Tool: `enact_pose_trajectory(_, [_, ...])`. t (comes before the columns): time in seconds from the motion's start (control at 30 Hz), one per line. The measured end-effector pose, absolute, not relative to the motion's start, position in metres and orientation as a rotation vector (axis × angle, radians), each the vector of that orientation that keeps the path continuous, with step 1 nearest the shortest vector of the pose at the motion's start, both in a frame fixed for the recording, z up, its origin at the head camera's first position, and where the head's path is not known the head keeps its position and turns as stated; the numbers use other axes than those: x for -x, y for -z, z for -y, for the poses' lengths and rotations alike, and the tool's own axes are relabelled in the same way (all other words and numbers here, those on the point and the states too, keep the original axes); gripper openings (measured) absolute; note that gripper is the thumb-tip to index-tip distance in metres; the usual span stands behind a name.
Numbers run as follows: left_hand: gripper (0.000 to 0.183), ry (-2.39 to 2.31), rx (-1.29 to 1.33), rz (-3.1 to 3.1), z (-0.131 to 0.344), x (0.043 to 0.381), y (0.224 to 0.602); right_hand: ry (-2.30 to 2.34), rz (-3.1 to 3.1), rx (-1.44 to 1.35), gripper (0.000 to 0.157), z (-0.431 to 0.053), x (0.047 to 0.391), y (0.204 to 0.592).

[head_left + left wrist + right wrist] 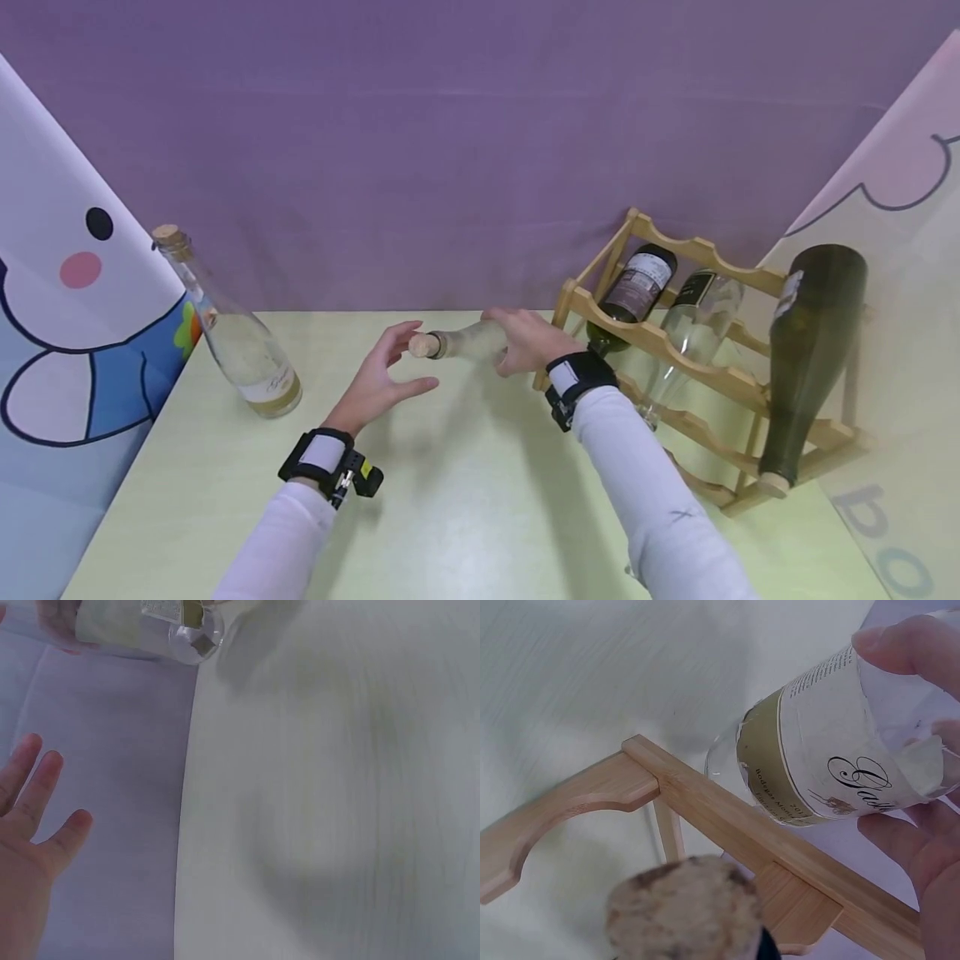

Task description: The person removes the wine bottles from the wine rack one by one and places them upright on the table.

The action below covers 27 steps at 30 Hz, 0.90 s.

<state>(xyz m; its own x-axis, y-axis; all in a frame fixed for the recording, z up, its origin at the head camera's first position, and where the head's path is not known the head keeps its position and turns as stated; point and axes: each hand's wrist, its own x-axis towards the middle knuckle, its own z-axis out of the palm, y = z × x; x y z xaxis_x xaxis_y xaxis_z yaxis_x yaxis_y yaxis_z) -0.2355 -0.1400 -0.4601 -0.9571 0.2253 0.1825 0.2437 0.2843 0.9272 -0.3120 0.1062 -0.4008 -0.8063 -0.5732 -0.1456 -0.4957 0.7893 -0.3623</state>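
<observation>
My right hand (528,340) grips a clear glass bottle (817,754) with a white and gold label. In the head view the bottle lies roughly sideways above the table, its cork (424,345) pointing left. The right wrist view has the thumb and fingers on either side of its body, with the base close to the wine rack (727,814). My left hand (382,375) is spread beside the cork end, thumb and fingers apart. In the left wrist view that hand holds nothing, and the bottle's base shows at the top.
A corked clear bottle (251,358) stands on the table (450,517) at left. The wooden rack at right carries a dark labelled bottle (637,283), a clear bottle (693,325) and a large dark green bottle (813,358), neck downward. A purple backdrop (450,167) rises behind the table.
</observation>
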Motion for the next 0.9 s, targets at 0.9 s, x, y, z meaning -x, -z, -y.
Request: enact_pose_trajectory(0.9, [0.065, 1.940, 0.666, 1.904, 0.096, 0.228, 0.400, 0.408, -2.717, 0.786, 0.080, -0.093, 0.307, 0.402])
